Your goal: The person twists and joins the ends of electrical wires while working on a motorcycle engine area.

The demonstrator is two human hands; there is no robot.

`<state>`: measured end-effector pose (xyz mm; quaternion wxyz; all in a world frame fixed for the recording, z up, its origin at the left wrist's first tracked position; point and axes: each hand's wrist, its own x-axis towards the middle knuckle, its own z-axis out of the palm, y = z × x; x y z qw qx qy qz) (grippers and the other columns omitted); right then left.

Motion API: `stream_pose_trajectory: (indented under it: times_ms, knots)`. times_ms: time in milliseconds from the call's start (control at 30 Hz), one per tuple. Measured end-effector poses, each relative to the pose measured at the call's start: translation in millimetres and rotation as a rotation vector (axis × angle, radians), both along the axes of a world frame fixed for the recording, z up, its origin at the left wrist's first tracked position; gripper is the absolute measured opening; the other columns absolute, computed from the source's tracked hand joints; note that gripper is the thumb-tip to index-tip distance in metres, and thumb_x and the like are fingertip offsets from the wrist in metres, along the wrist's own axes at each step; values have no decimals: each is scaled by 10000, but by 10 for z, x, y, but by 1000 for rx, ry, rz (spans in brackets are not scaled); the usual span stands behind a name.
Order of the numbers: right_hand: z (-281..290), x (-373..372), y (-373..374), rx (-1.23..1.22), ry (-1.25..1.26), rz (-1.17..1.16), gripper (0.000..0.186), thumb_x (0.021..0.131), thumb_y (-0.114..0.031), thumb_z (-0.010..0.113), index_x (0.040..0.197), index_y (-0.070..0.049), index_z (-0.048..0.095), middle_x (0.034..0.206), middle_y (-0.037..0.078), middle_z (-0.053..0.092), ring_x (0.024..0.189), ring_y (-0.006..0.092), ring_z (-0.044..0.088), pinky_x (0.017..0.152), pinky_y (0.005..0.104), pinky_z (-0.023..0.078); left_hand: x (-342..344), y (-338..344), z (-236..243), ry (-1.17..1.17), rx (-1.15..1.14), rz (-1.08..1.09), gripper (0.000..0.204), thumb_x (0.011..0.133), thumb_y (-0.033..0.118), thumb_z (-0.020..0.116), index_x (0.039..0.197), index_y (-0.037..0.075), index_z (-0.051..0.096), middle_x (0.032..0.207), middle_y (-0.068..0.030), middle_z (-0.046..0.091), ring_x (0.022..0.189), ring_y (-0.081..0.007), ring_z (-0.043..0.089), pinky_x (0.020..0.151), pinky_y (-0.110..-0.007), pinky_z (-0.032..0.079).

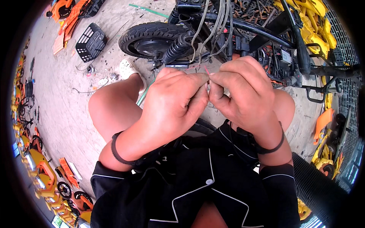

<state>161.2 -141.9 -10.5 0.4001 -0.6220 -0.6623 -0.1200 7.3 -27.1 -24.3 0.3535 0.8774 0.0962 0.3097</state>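
My left hand (171, 100) and my right hand (245, 89) meet in front of my chest, thumb and fingertips pinched together in each. A thin pinkish-red wire (207, 69) runs up from between the fingertips; the pinched part is mostly hidden. Just beyond my hands, several grey cables (203, 32) hang in loops from a black vehicle frame (249, 26). The frame carries a black wheel with a knobbly tyre (133, 32) and a black coil shock absorber (178, 47), both past my left hand.
A black plastic basket (91, 42) lies on the concrete floor at the far left, with orange panels (72, 22) behind it. Yellow parts (313, 28) pile up at the far right. Rusty metal pieces (253, 13) lie behind the frame. Small debris (103, 81) is scattered near my left foot.
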Motion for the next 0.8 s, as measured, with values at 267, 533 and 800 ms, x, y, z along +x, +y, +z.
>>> stream_pose_trajectory:
  times_ms: [267, 533, 800]
  knots:
    - [43, 46, -15, -19, 208, -40, 196, 714, 56, 778, 876, -25, 705, 851, 96, 675, 714, 220, 645, 649, 315, 543, -73, -12, 139, 140, -59, -75, 196, 871, -29, 721, 1062, 12, 735, 847, -97, 736, 752, -242, 675, 754, -347, 518]
    - [88, 143, -72, -95, 347, 53, 201, 756, 26, 805, 932, -52, 747, 881, 73, 704, 773, 210, 684, 676, 302, 556, -53, -37, 66, 94, -288, -57, 153, 1005, 39, 642, 1119, -2, 734, 783, -59, 737, 709, -129, 707, 677, -261, 532]
    - [108, 130, -93, -136, 278, 50, 198, 776, 13, 809, 950, -43, 732, 909, 85, 691, 798, 212, 669, 697, 314, 537, -15, -41, 36, 119, -446, -71, 198, 1041, 62, 610, 1179, -36, 712, 815, -69, 736, 741, -113, 700, 670, -247, 532]
